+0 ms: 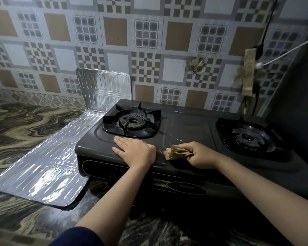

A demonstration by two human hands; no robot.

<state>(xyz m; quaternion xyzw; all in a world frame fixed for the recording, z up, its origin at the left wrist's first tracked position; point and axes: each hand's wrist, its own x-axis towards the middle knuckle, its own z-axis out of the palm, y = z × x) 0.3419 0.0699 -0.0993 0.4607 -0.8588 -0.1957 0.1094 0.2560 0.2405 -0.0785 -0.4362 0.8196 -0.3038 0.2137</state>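
right hand [201,154] is scrunched around a brown cloth [176,151] on the black stove [187,125], left hand [135,150] lies flat just beside it, fingers straight, burner [132,121] right past its fingertips

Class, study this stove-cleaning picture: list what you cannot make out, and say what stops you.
1. Head view: stove top under the left hand, covered by the palm.
2. Head view: part of the cloth, inside the right hand's curled fingers.
3. Head view: label on the stove's front, too blurred to read.
4. Head view: foil sheet's left corner, cut by the picture's edge.
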